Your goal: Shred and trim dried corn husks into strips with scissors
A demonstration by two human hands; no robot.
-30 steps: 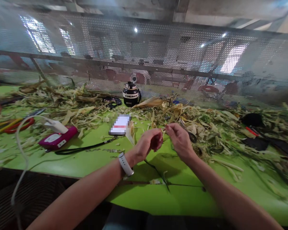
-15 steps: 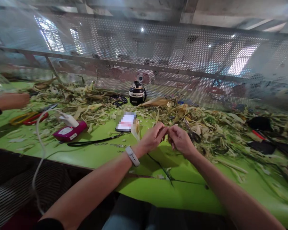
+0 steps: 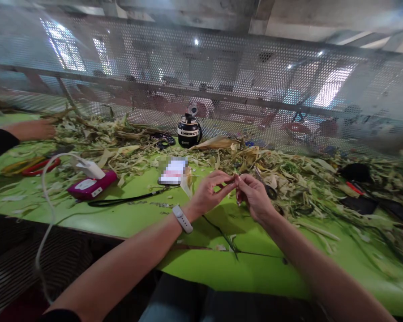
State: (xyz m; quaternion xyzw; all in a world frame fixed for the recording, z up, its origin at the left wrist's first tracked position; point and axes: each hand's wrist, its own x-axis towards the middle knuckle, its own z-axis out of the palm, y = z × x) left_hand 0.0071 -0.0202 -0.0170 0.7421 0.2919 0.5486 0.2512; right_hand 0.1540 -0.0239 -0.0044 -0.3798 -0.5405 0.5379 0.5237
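Left hand point(image 3: 211, 193) and right hand point(image 3: 254, 197) pinch, anything held too small to tell, between the bare tabletop edge point(image 3: 237, 282) and open-lidded "ENERGY" bottle point(image 3: 188, 132), contents hidden.

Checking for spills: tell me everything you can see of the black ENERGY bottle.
The bottle stands upright on the green table, before the perforated screen. Its squat black body bears a pale ENERGY band; the round lid is raised, a dark loop at right. Dry shreds lie near; nobody holds it.
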